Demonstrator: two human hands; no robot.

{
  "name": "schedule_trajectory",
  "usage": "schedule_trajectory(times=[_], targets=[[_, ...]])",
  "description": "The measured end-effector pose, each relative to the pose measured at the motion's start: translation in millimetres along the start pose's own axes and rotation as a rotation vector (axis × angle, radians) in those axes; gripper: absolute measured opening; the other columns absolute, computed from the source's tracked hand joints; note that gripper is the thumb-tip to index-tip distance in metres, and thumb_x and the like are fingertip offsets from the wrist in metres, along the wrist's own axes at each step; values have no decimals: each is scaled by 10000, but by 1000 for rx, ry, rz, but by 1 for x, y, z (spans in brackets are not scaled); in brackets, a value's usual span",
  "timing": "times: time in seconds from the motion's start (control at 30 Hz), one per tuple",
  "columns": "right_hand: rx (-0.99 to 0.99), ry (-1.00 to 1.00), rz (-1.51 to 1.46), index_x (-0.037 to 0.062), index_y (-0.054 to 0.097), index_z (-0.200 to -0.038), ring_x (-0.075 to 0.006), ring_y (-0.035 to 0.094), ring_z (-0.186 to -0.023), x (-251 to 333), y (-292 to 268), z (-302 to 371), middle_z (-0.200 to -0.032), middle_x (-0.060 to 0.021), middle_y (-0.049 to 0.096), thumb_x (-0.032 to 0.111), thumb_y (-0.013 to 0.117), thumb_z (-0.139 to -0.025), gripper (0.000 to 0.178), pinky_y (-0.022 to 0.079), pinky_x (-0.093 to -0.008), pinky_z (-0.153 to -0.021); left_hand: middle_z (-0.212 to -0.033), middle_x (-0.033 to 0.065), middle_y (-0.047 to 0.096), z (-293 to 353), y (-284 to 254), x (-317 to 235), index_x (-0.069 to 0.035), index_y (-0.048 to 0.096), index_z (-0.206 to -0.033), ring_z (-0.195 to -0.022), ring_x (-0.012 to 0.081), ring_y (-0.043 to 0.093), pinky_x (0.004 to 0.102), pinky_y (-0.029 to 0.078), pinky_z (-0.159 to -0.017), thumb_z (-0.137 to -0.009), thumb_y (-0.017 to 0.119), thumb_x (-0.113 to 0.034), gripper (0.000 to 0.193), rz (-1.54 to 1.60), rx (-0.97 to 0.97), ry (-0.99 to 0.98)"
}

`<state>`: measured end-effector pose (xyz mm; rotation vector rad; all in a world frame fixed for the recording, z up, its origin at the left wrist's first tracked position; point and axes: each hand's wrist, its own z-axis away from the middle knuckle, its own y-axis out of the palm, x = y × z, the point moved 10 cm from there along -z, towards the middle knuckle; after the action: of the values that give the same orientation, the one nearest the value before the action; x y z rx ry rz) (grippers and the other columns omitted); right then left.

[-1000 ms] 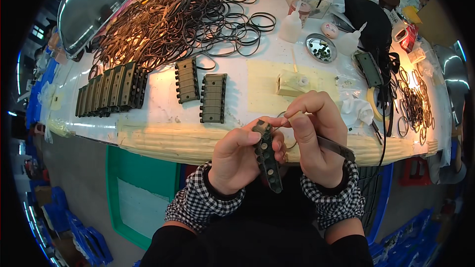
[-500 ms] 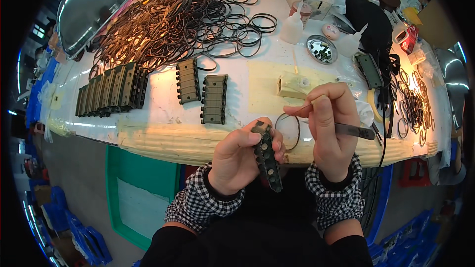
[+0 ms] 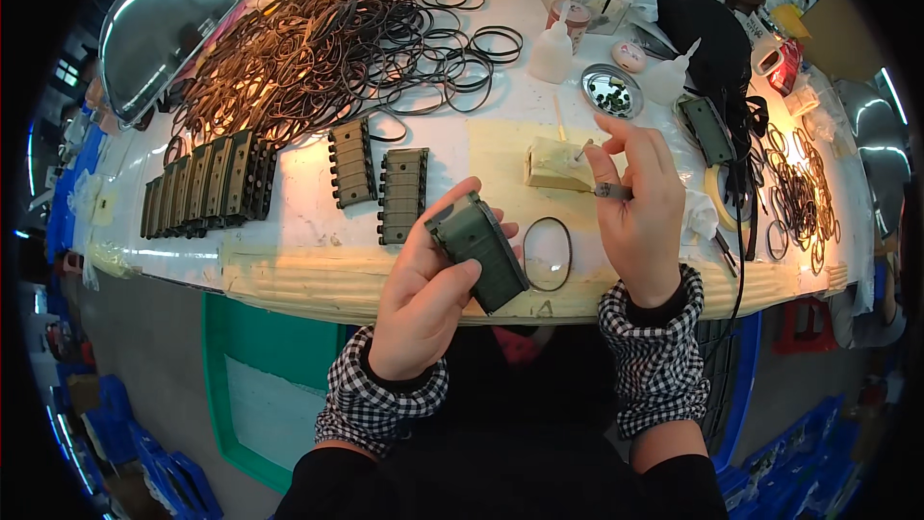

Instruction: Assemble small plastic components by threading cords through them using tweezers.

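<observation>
My left hand [image 3: 409,323] grips a dark green, boxy model hull [image 3: 486,255], its thumb lying across a broad flat face. My right hand [image 3: 643,207] is closed round grey metal tweezers [image 3: 610,191], the handle end showing below the fingers. Its fingertips are beside a cream block [image 3: 544,164] wrapped in film or tape; the tweezer tips are hard to make out there. Between the hands, a thin dark rubber loop [image 3: 571,258] rests on the table edge. Two similar hulls, one [image 3: 352,164] and another [image 3: 402,195], lie left of my left hand.
Several more hulls [image 3: 207,183] stand in a row at left, below a heap of dark loops [image 3: 289,67]. Beyond my right hand are a metal dish [image 3: 594,77] of small green parts and a white squeeze bottle [image 3: 551,56]. A black cable [image 3: 743,260] hangs over the right edge.
My left hand has turned the hull from its wheeled side to a broad flat face, and moved slightly left. My right hand has moved up and away to the cream block.
</observation>
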<state>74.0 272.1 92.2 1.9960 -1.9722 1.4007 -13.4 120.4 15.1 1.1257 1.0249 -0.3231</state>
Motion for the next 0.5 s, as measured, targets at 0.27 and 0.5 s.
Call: schedule_trajectory(times=[0.27, 0.5], targets=[[566, 70, -106, 41, 577, -860, -275, 581, -640, 14, 21, 45, -778, -102, 576, 113, 694, -779, 159, 442, -349, -553, -1370, 163, 409, -1, -36, -32, 29, 269, -1407, -1279, 299, 425, 504, 385, -1062, -968, 459, -123, 502, 120, -28, 195], [718, 72, -117, 37, 571, -845, -261, 600, -679, 23, 48, 69, -790, -93, 583, 104, 671, -785, 134, 480, -324, -591, -1378, 172, 398, 0, -34, -33, 45, 276, -1398, -1268, 292, 439, 536, 402, -1039, -941, 532, -174, 568, 154, 8, 203]])
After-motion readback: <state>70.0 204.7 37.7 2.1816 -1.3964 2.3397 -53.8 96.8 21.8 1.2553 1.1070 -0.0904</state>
